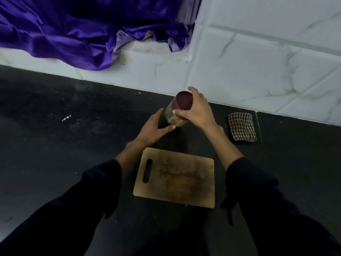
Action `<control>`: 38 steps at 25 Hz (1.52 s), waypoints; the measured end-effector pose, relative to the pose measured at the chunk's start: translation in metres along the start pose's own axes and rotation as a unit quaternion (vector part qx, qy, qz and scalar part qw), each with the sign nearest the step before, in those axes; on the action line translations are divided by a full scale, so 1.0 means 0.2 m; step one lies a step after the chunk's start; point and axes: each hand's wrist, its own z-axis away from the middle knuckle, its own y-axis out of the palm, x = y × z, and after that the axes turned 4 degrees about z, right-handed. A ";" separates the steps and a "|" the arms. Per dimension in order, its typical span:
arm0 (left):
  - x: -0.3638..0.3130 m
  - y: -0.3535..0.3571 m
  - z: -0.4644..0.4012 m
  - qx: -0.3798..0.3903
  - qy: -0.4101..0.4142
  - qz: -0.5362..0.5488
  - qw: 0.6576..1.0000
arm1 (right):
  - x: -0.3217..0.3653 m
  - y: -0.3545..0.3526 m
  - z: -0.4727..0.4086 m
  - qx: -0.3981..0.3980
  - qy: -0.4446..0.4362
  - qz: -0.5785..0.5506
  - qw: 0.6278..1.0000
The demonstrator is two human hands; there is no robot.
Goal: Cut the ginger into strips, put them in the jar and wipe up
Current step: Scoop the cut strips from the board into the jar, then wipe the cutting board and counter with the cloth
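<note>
A clear jar (pixel 174 118) with a maroon lid (pixel 183 101) stands tilted on the dark counter beyond the cutting board, with pale ginger strips in its bottom. My right hand (pixel 196 109) grips the lid from the right, fingers curled round its rim. My left hand (pixel 155 127) lies against the jar's left side near the base, thumb and fingers spread around it. The wooden cutting board (pixel 175 177) lies near me, stained brown with small ginger scraps in the middle. No knife is in view.
A folded checked cloth (pixel 241 126) lies on the counter to the right of the jar. White marble-look tiles (pixel 258 71) form the wall behind. A purple satin cloth (pixel 77 34) hangs over the ledge at back left.
</note>
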 end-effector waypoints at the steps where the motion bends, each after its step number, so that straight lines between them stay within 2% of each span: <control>1: 0.01 -0.01 -0.06 -0.009 0.004 -0.070 0.998 | 0.01 0.02 -0.08 -0.005 -0.004 0.041 0.999; 3: 0.01 0.00 -0.13 -0.018 0.015 -0.184 0.983 | 0.01 0.05 -0.19 0.000 -0.005 0.097 0.995; 5: 0.03 0.02 -0.18 -0.026 0.022 -0.233 0.972 | 0.00 0.07 -0.27 0.008 0.003 0.119 0.993; 13: 0.06 0.02 -0.08 -0.007 0.005 -0.240 0.971 | -0.06 0.11 -0.31 0.051 0.010 0.161 0.986; 19: -0.08 0.10 0.15 -0.039 0.011 -0.232 0.972 | -0.09 0.05 0.08 0.034 -0.015 0.075 0.997; 22: -0.17 0.25 0.25 -0.037 0.039 -0.237 0.970 | -0.22 0.01 0.40 0.052 -0.009 0.064 0.997; 26: -0.30 0.46 0.26 -0.027 0.101 -0.267 0.958 | -0.48 -0.10 0.61 0.059 0.016 0.051 0.997; 34: -0.50 0.81 -0.04 -0.009 0.140 -0.295 0.945 | -0.96 -0.39 0.55 0.028 0.087 0.023 0.996; 38: -0.55 0.96 -0.22 0.029 0.113 -0.329 0.937 | -1.20 -0.48 0.40 -0.011 0.164 -0.006 0.986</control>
